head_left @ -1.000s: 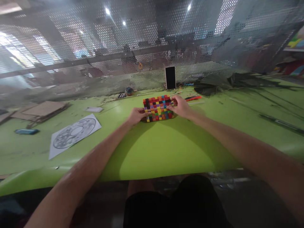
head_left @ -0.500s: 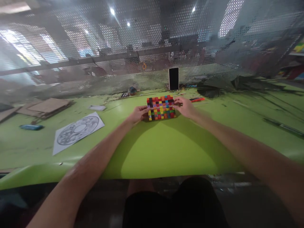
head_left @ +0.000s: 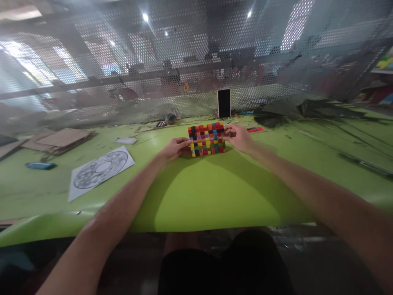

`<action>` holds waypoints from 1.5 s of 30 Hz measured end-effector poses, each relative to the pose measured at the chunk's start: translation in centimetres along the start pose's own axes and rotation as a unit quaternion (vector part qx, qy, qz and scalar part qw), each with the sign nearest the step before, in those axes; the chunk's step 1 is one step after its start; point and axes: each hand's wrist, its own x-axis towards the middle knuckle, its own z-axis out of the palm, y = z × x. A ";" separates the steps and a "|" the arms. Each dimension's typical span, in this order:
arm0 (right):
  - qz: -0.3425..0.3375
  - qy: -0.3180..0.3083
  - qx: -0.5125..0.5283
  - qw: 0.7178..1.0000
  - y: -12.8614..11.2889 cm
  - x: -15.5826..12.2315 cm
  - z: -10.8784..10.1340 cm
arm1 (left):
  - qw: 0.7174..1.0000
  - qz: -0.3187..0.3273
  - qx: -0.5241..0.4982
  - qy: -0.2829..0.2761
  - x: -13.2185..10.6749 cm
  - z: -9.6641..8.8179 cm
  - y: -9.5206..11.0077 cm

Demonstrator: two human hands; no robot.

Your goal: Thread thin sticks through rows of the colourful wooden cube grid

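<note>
Between my hands is a small rectangular piece made of many coloured squares, like a woven or block-patterned pouch (head_left: 206, 138). Red, yellow, black, orange, green and blue squares cover it, and a lighter line crosses its middle. My left hand (head_left: 177, 148) grips its left edge, thumb in front. At the right edge, the fingers of my right hand (head_left: 238, 137) pinch it near the upper corner. The piece is tilted up towards me, over the green table surface (head_left: 215, 192). The fingertips behind it are hidden.
A phone-like dark screen (head_left: 224, 103) stands against the perforated metal panel (head_left: 138, 86). Left lie a paper with a circular drawing (head_left: 101, 167), a blue cutter-like tool (head_left: 40, 165) and cardboard sheets (head_left: 63, 138). Dried palm-like leaves (head_left: 285, 112) and a red-orange item (head_left: 256, 130) lie right.
The coloured piece has shifted very slightly left with both hands still holding it, and my left forearm has moved a little left.
</note>
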 end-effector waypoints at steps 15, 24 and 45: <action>-0.021 -0.002 0.010 1.000 1.0 0.1 -0.2 | 0.999 -0.003 0.036 -0.024 0.2 -0.6 0.0; -0.040 -0.015 -0.022 0.999 1.2 -0.1 -0.2 | 0.999 0.012 0.035 -0.010 0.8 -0.9 -0.6; -0.009 -0.016 -0.032 0.999 1.4 0.0 -0.3 | 1.000 0.006 0.028 0.006 0.5 -0.3 -0.3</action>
